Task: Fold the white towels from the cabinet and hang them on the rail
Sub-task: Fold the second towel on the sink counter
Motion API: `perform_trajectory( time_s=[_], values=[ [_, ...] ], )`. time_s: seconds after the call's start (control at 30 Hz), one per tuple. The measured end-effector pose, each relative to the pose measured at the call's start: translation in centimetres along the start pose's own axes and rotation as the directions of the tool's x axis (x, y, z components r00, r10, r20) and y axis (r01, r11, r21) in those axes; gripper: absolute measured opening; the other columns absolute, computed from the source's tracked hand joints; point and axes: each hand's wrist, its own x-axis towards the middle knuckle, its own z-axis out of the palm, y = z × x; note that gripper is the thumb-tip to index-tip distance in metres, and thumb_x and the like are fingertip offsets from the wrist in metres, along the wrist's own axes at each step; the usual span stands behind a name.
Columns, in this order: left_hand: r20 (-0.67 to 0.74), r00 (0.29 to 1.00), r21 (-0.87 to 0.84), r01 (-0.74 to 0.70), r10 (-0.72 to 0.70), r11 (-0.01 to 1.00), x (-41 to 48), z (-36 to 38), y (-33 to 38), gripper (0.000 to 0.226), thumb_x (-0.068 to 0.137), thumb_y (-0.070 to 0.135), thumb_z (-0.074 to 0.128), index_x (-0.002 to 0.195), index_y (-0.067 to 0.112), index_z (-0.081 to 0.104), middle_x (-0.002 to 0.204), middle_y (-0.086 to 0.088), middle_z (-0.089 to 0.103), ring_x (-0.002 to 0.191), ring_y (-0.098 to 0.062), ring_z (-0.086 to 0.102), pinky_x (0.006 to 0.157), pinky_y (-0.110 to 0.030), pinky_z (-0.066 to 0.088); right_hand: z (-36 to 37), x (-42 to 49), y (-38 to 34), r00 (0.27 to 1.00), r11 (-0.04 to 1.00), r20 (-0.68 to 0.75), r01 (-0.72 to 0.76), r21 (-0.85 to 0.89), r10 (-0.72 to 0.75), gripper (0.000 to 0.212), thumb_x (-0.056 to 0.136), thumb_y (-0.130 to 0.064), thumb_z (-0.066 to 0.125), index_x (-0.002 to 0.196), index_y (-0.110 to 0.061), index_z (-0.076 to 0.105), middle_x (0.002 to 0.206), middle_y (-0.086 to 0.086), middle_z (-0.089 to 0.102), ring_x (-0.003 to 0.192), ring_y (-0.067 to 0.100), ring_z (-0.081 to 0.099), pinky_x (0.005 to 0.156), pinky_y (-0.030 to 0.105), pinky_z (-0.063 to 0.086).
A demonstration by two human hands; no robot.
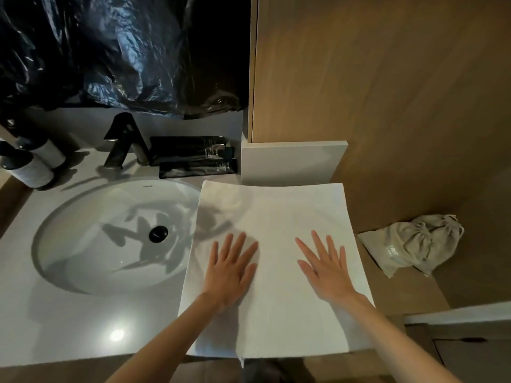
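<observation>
Both of your hands lie flat with the fingers straight and spread, gripping nothing: your left hand (pixel 231 268) and right hand (pixel 325 268) press side by side on the near half of the white towel (pixel 271 211). The towel is spread at the right end of the worktop (pixel 69 327). Its left edge laps over the rim of the sink (pixel 110 230) and its near edge runs along the worktop's front edge. This looks like the smoothing step before a fold. Sweep outward from the middle toward the towel's edges, with light, even pressure, so the cloth flattens and does not drag sideways into the basin. Square the corners before you lift an edge, and bring the left side fully onto the worktop first, because that overhang has no support under it. Some things cannot be settled from here. A small flap drops below the front edge, and how much hangs there is cut off. You cannot tell how many layers the towel already has, as the white surface shows no fold lines. Neither the rail nor any other towel is in view. The print on the grey drawstring bag (pixel 414 244), beyond the worktop's right edge, is too blurred to read.
</observation>
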Motion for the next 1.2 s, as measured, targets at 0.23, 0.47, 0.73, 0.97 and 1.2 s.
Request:
perform_trajectory(
  time_s=[0.23,0.47,0.73,0.97,1.2],
  values=[
    [-0.035,0.999,-0.022,-0.001,0.000,1.000,-0.2,-0.2,1.1,0.055,0.101,0.044,0.012,0.151,0.022,0.022,0.157,-0.003,0.024,0.143,-0.029,0.026,0.116,-0.044,0.007,-2.2,-0.7,-2.8,0.995,0.989,-0.093,0.040,0.145,-0.027,0.046,0.104,-0.043,0.023,0.150,-0.043,0.021,0.161,-0.013,0.008,0.149,0.011,-0.005,0.118,0.040,-0.012],
    [-0.047,0.999,-0.108,0.021,-0.026,0.994,8.1,-2.5,3.0,0.077,0.085,0.047,-0.011,0.153,0.012,-0.002,0.161,-0.004,-0.009,0.147,-0.027,-0.011,0.119,-0.039,-0.003,-3.2,7.6,-5.8,0.984,0.997,-0.170,0.064,0.045,-0.055,0.052,0.105,-0.032,0.021,0.155,-0.022,0.010,0.163,-0.004,0.003,0.150,0.016,-0.006,0.116,0.032,-0.014],
    [-0.075,0.995,-0.039,0.059,-0.061,0.998,12.3,-0.9,1.9,0.067,0.094,0.050,0.005,0.153,0.019,0.011,0.160,0.001,0.000,0.147,-0.021,-0.008,0.119,-0.047,-0.006,-0.8,12.6,-5.3,0.991,0.993,-0.131,-0.004,-0.116,-0.011,0.062,0.098,-0.039,0.006,0.153,-0.016,0.023,0.161,0.005,0.017,0.149,0.027,0.014,0.117,0.052,0.012],
    [-0.143,0.972,-0.112,0.174,-0.189,0.978,10.9,-1.7,-0.8,0.056,0.094,0.056,0.017,0.149,0.045,0.016,0.161,0.007,0.000,0.148,-0.014,-0.010,0.118,-0.038,-0.009,-1.5,12.4,1.0,0.982,0.987,-0.161,0.073,-0.142,-0.096,0.055,0.100,-0.052,0.011,0.153,-0.040,0.010,0.162,-0.009,0.001,0.150,0.017,-0.006,0.119,0.046,-0.008],
    [-0.127,0.958,-0.189,0.230,-0.256,0.955,10.5,-2.3,-3.2,0.055,0.095,0.057,0.030,0.148,0.050,0.014,0.160,-0.001,-0.016,0.144,-0.018,-0.024,0.107,-0.023,-0.028,-2.5,11.9,3.9,0.977,0.990,-0.210,-0.066,-0.126,0.039,0.061,0.097,-0.057,0.012,0.154,-0.036,0.011,0.163,-0.002,0.002,0.150,0.022,-0.008,0.120,0.043,-0.007]
  ],
)
